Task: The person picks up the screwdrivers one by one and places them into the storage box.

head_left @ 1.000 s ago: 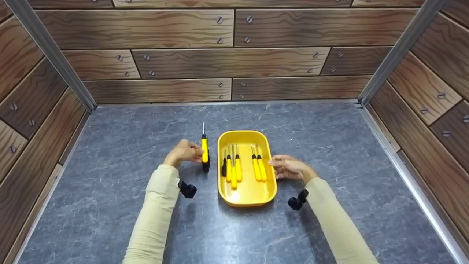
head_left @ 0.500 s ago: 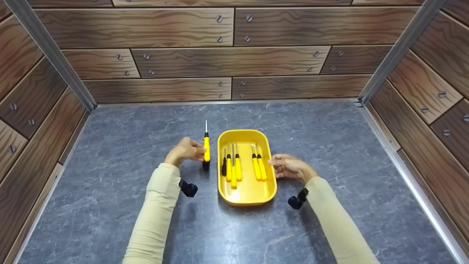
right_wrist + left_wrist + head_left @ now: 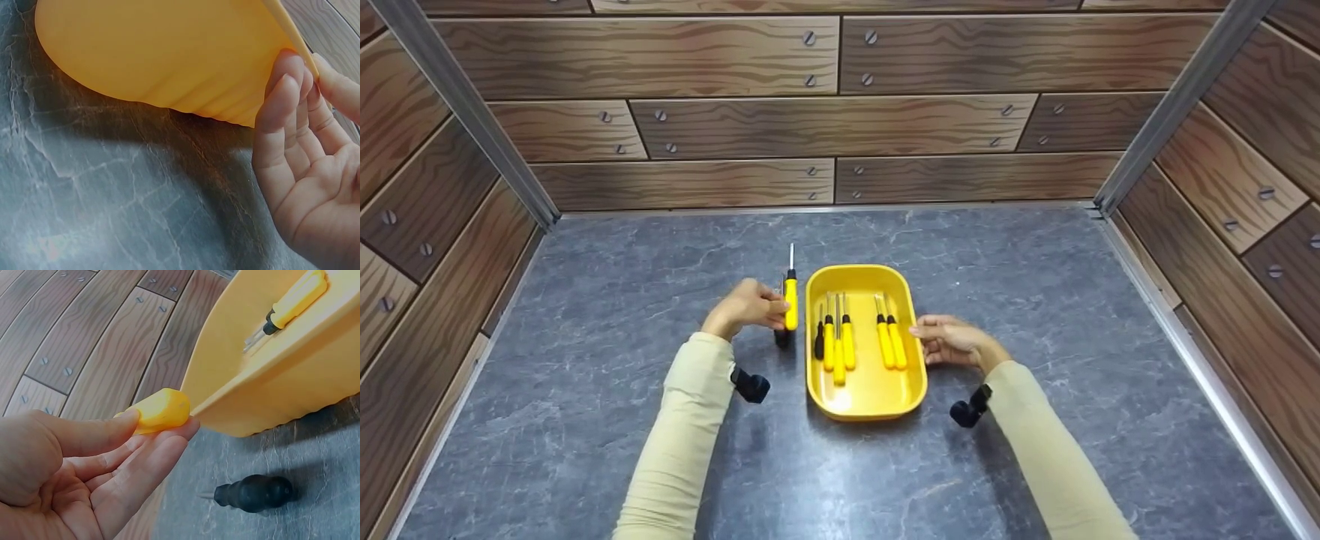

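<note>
My left hand (image 3: 748, 306) pinches a yellow screwdriver (image 3: 791, 300) by its handle between thumb and fingers, just left of the yellow tray (image 3: 866, 409). Its metal tip points away from me. In the left wrist view, the yellow handle (image 3: 163, 410) shows end-on above the table, and a black-handled screwdriver (image 3: 253, 493) lies below it on the surface. In the head view that one is partly hidden under the held screwdriver. My right hand (image 3: 956, 343) grips the tray's right rim, thumb on the inner side and fingers against the outer wall (image 3: 169, 56).
Inside the tray, several yellow screwdrivers (image 3: 838, 364) and a black one (image 3: 819, 341) lie at the left, with two yellow screwdrivers (image 3: 891, 345) at the right. The grey marbled table (image 3: 585, 337) is bounded by wood-patterned walls (image 3: 840, 127) with metal edging.
My left hand has moved slightly right and away from me, bringing the yellow screwdriver closer to the tray's left rim. The right hand and the tray have stayed put.
</note>
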Available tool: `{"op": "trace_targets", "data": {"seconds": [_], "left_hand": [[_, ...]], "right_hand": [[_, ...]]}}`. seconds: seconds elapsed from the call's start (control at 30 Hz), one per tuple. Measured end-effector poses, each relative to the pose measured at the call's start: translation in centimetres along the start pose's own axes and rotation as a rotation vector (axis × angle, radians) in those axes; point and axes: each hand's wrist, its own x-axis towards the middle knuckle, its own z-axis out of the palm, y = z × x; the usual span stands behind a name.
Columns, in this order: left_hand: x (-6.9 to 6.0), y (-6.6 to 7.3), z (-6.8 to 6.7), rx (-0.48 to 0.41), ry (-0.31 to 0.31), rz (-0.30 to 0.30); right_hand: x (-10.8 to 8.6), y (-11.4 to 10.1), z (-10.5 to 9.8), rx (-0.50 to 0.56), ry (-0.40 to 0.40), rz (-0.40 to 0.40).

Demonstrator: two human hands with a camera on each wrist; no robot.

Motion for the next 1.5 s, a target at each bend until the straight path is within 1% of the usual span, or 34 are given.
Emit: {"op": "trace_targets", "data": {"seconds": [0.27, 0.6, 0.97, 1.23, 1.5], "left_hand": [[0.0, 0.5, 0.4, 0.015, -0.008, -0.001], [-0.1, 0.9, 1.1, 0.043, -0.015, -0.009], [-0.1, 1.3, 1.6, 0.011, -0.027, 0.000], [0.1, 1.6, 2.0, 0.059, -0.035, 0.000], [0.3, 1.8, 2.4, 0.066, -0.038, -0.022]], "right_hand": [[0.0, 0.1, -0.1, -0.006, -0.020, -0.015], [-0.1, 0.1, -0.1, -0.002, -0.023, -0.018], [0.1, 0.1, -0.2, 0.010, -0.012, -0.007], [0.0, 0.0, -0.2, 0.002, -0.016, -0.012], [0.1, 0.1, -0.2, 0.004, -0.018, -0.010]]}}
